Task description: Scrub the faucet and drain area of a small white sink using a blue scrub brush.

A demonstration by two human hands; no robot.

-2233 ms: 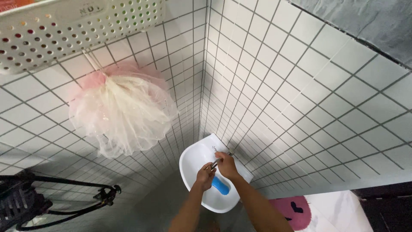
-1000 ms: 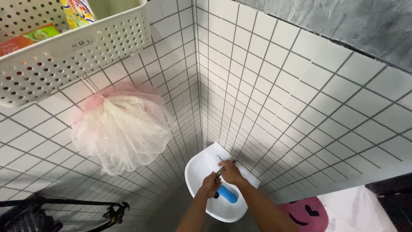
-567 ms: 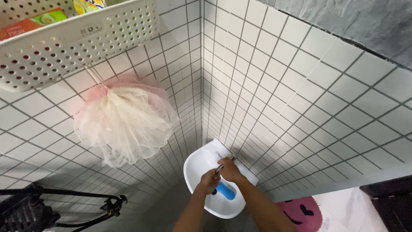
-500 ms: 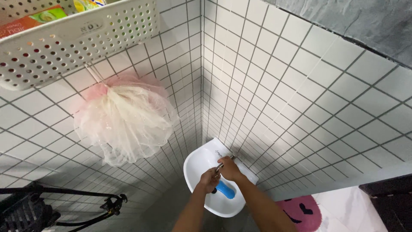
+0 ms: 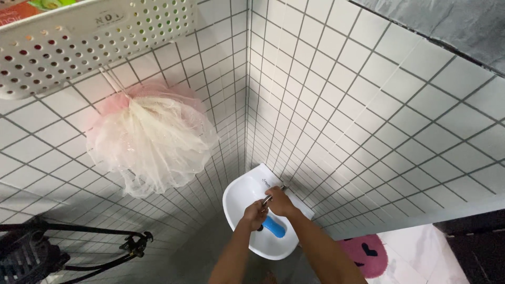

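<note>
Hands as half a second before: left hand [image 5: 255, 214] and right hand [image 5: 280, 202] over white basin [image 5: 236, 192], apparently clasping the tap [image 5: 266, 199]; blue object [image 5: 274, 226] beneath. Tiled corner close behind.

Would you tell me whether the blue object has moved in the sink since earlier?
No: the blue object lies where it did in the sink, under both hands.

Glossy ceramic sink [image 5: 239, 195] — shiny metal tap [image 5: 267, 199] — perforated plastic basket [image 5: 100, 42].
</note>
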